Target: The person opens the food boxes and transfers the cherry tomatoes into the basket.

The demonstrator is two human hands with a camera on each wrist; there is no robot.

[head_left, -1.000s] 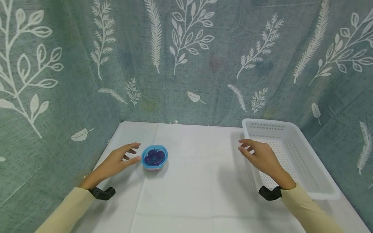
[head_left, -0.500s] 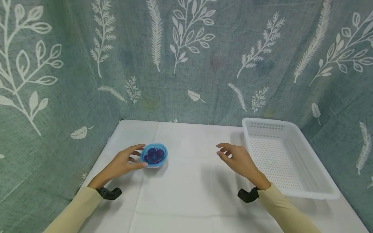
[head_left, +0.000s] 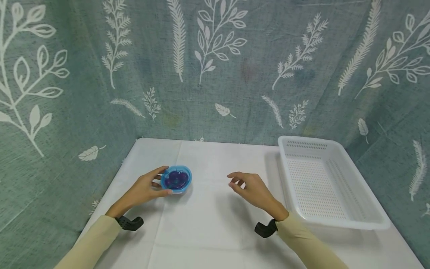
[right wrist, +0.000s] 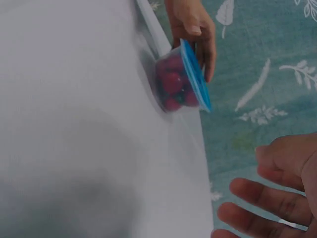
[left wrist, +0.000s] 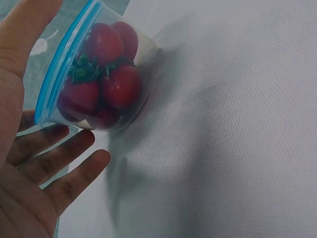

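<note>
Compared with a second earlier, the right grip (head_left: 250, 189) is hovering nearer the middle of the white desk (head_left: 201, 228), away from the white basket (head_left: 339, 222), and the left grip (head_left: 146, 188) is reaching further around a small clear container (left wrist: 144, 52). That container is sitting left of centre on the desk, its blue lid (left wrist: 56, 69) facing up and red tomatoes (left wrist: 121, 87) showing through its side. The left grip is spanning the lid, thumb at the near edge, fingers at the far edge; whether it is gripping firmly, the views are leaving unclear. The right grip is holding nothing, its fingers loosely bent. The perforated basket is standing at the right, and leaf-patterned green cloth (head_left: 248, 97) is hanging behind
</note>
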